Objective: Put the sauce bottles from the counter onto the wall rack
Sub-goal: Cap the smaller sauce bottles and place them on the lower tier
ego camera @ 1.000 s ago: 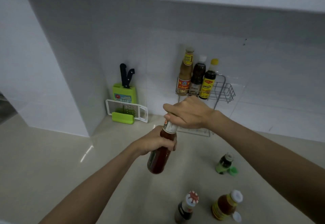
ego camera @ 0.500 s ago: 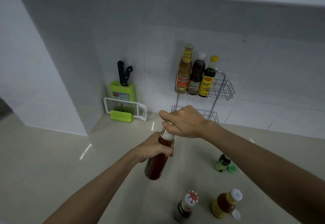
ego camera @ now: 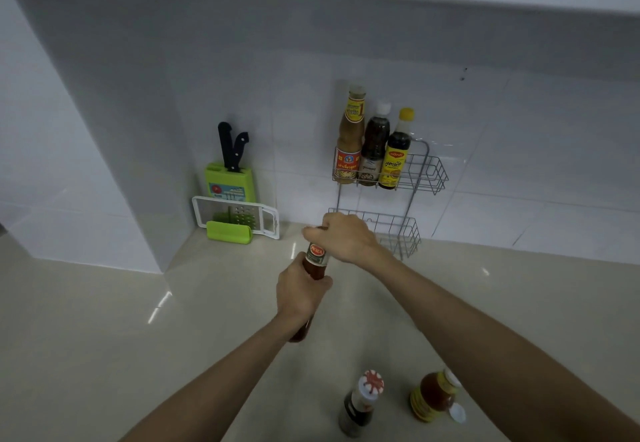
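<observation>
A red sauce bottle [ego camera: 316, 261] is held above the counter by both hands. My left hand [ego camera: 300, 292] is wrapped around its body, and my right hand [ego camera: 343, 237] covers its cap and neck. Behind them a two-tier wire wall rack [ego camera: 424, 171] hangs on the tiles. Its upper tier holds three bottles: a tan one [ego camera: 349, 143], a dark one with a white cap [ego camera: 373, 150] and a yellow-capped dark one [ego camera: 395, 155]. On the counter near me stand a dark bottle with a red-and-white cap [ego camera: 360, 405] and an amber bottle with a yellow label [ego camera: 434, 396].
A green knife block with two black-handled knives [ego camera: 230, 178] and a white grater with a green stand [ego camera: 235, 218] sit in the left corner. A white wall juts out on the left. The beige counter [ego camera: 104, 320] spreads in front of me.
Both hands have carried the red bottle farther from me toward the rack, and the bottle stands more upright. The small green bottle on the counter is now hidden behind my right arm.
</observation>
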A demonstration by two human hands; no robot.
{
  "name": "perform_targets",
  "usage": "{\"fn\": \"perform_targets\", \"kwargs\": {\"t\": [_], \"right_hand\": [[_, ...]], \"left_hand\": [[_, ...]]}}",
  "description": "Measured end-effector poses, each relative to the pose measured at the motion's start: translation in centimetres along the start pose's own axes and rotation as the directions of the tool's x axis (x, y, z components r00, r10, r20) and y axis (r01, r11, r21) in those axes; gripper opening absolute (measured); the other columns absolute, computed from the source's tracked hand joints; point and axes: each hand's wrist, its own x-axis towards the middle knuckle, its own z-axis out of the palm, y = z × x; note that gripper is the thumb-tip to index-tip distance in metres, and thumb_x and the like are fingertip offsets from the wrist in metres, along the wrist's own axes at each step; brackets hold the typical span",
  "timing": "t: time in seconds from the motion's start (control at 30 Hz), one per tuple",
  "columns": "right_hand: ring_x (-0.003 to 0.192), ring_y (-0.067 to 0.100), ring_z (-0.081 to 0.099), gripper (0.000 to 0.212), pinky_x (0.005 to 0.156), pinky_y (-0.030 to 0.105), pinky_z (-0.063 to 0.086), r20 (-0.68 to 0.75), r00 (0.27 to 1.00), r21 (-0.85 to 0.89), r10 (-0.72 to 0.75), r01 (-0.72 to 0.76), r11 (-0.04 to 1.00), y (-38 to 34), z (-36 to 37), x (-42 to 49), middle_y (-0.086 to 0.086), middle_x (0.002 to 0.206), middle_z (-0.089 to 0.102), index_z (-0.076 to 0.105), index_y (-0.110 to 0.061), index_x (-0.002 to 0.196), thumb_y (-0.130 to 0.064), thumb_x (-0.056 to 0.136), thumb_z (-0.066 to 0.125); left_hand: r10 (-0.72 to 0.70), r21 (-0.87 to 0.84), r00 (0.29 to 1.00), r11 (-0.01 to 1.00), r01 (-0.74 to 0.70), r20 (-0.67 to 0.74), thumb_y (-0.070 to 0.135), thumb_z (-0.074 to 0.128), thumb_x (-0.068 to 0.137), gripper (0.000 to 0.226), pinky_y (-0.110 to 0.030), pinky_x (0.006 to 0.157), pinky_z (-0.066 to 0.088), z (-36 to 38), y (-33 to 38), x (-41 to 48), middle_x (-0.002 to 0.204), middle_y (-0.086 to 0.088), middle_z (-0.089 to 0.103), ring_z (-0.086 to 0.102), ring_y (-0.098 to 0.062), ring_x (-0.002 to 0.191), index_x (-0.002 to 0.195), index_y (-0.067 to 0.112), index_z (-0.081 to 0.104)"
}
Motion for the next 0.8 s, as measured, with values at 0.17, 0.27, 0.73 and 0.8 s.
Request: {"fn": "perform_targets", "kwargs": {"t": [0.17, 0.27, 0.73, 0.8], "right_hand": [[0.076, 0.024, 0.059, 0.032, 0.063, 0.032, 0.046, -0.081, 0.993, 0.03, -0.089, 0.092, 0.995, 0.0, -3.3, 2.0, 0.002, 0.076, 0.061, 0.054, -0.019, 0.067, -0.049, 0.077, 0.051], [0.067, 0.022, 0.055, 0.039, 0.059, 0.03, 0.041, -0.17, 0.983, 0.139, -0.071, 0.095, 0.986, 0.7, -4.1, 2.4, 0.002, 0.067, 0.056, 0.047, -0.014, 0.061, -0.049, 0.077, 0.056], [0.079, 0.014, 0.062, 0.036, 0.069, 0.022, 0.048, -0.327, 0.931, 0.415, 0.16, -0.011, 0.91, 10.1, 1.4, 6.3, -0.005, 0.083, 0.064, 0.067, -0.014, 0.093, -0.04, 0.071, 0.081], [0.078, 0.012, 0.061, 0.041, 0.063, 0.01, 0.041, -0.438, 0.881, 0.438, 0.179, 0.035, 0.898, 10.9, 1.8, 7.4, -0.005, 0.083, 0.064, 0.066, -0.009, 0.097, -0.034, 0.069, 0.084]], "left_hand": [[0.085, -0.165, 0.891, 0.986, -0.012, 0.445, 0.025, 0.091, 0.051, 0.094, -0.031, 0.088, 0.054, -2.0, -1.3, 0.9, 0.114, 0.006, 0.062, 0.062, -0.012, 0.104, 0.128, 0.03, 0.038], [0.055, -0.16, 0.903, 0.987, 0.015, 0.425, 0.025, 0.09, 0.053, 0.089, -0.032, 0.084, 0.059, -0.8, -2.9, 0.9, 0.113, 0.004, 0.066, 0.064, -0.012, 0.103, 0.131, 0.027, 0.046], [-0.034, 0.007, 0.8, 0.999, 0.038, 0.599, 0.0, 0.065, 0.078, 0.092, -0.02, 0.09, 0.039, 2.8, -0.7, 9.7, 0.152, -0.001, 0.031, 0.038, -0.013, 0.129, 0.151, 0.021, 0.014], [-0.107, 0.02, 0.806, 0.993, 0.117, 0.582, -0.002, 0.052, 0.083, 0.086, -0.023, 0.093, 0.036, 2.8, -0.5, 11.8, 0.157, -0.003, 0.023, 0.035, -0.014, 0.13, 0.153, 0.023, 0.009]]}}
